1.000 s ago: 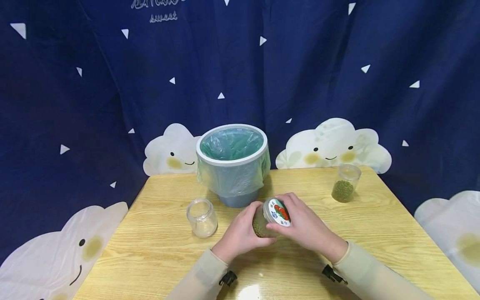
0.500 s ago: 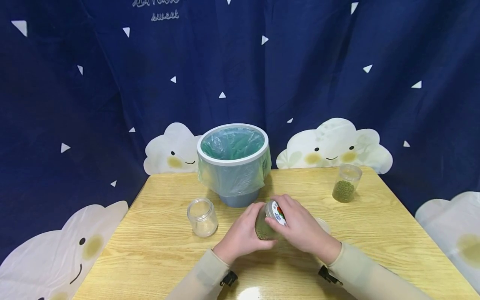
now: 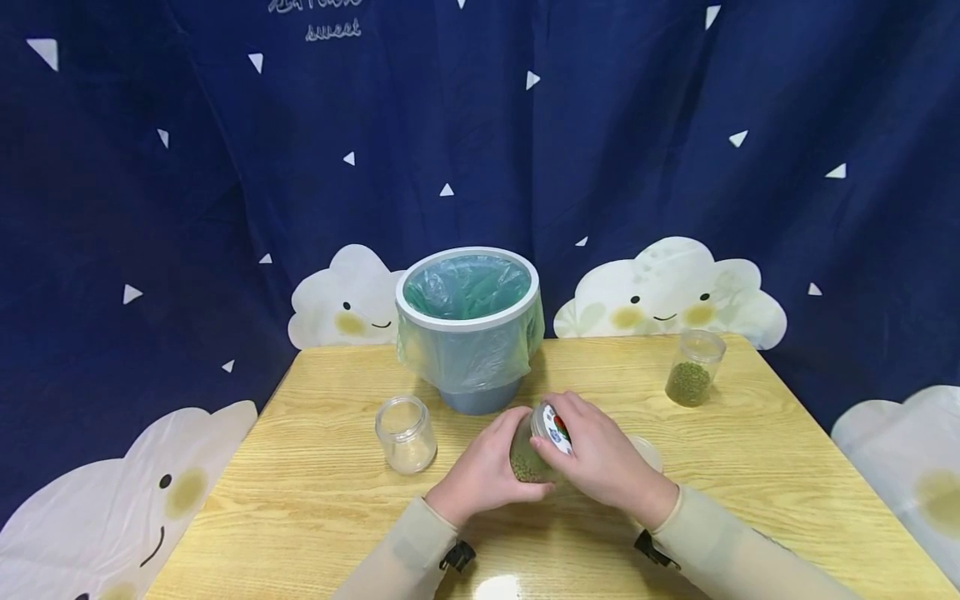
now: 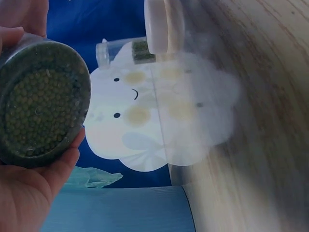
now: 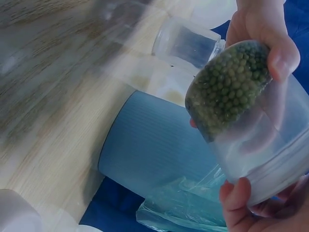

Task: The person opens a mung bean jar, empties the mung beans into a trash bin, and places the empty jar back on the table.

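Note:
A clear plastic jar (image 3: 525,461) partly filled with small green beans (image 5: 231,87) is tilted above the table, in front of the bin. Its body is gripped by my left hand (image 3: 487,468), thumb and fingers spread round the side. Over the white lid (image 3: 557,431), printed with a red picture, curls my right hand (image 3: 603,462), which covers part of the print. The left wrist view faces the jar's round base, beans showing through it. In the right wrist view, the beans lie at the base end, and the lid end is largely behind the right fingers.
A blue bin (image 3: 480,400) with a green plastic liner stands behind the hands. To the left is an uncovered clear jar (image 3: 406,442). Another jar (image 3: 688,382) with green contents sits at the back right. A pale round lid (image 3: 647,452) lies beyond the right wrist.
My right hand has turned on the lid and shifted slightly left, hiding more of the print. The pale lid on the table has come into sight behind that wrist. The left hand keeps its grip.

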The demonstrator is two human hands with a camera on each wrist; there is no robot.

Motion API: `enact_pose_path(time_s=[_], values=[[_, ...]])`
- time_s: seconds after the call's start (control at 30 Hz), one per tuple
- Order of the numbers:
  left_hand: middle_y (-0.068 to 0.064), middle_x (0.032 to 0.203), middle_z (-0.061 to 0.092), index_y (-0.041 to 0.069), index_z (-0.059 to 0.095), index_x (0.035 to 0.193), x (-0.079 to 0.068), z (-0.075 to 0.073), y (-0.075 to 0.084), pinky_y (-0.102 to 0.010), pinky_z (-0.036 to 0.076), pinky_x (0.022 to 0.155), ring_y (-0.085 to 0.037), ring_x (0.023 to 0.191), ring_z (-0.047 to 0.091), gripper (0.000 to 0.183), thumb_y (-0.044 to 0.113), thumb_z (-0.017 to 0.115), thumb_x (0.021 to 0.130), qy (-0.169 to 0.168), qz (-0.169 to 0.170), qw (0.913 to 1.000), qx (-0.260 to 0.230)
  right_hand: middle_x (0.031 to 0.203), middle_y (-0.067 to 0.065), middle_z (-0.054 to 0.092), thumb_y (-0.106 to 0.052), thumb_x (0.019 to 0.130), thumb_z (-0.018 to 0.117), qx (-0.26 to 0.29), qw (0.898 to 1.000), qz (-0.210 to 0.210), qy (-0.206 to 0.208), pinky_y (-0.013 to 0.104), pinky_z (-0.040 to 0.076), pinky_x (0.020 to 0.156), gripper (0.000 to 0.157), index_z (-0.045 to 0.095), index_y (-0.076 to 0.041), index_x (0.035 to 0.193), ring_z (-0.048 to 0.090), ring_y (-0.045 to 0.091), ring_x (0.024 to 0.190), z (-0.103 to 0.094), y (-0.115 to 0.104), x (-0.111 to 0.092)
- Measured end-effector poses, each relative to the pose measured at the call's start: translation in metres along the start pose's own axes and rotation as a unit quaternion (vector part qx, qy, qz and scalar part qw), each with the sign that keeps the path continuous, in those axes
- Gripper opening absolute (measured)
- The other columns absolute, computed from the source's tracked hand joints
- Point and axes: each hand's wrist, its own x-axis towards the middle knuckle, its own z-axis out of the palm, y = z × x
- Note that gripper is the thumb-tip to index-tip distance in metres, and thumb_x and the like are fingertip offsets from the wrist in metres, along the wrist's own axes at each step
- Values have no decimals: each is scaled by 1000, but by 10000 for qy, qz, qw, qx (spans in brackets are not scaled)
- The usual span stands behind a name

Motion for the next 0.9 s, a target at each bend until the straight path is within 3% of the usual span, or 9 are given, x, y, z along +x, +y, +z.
enact_pose_path(time_s=[0.5,0.77,0.9], values=[[5,128,62,23,46,143,-4,-3,-4,-27,53,96,-6,110,60,87,37,92,71,-359,-76,9980,-523,107,-4,63,-44,90,72,-164,9985,-524,41,31,54,77,50,60,-12,128,59,9,90,1,0,-3],[6,129,62,23,46,143,-4,-4,-4,-28,52,100,-6,112,61,86,37,93,72,-475,-37,9972,-572,109,-8,61,-46,92,72,-43,9976,-633,-276,30,54,80,51,59,-14,129,57,5,92,-4,1,-3],[6,128,63,23,46,142,-5,-2,-4,-28,52,99,-6,112,61,84,41,92,73,-438,-18,9981,-439,114,-7,61,-55,93,70,-219,9968,-499,-592,32,54,81,64,56,-16,141,59,7,96,-10,0,-3]])
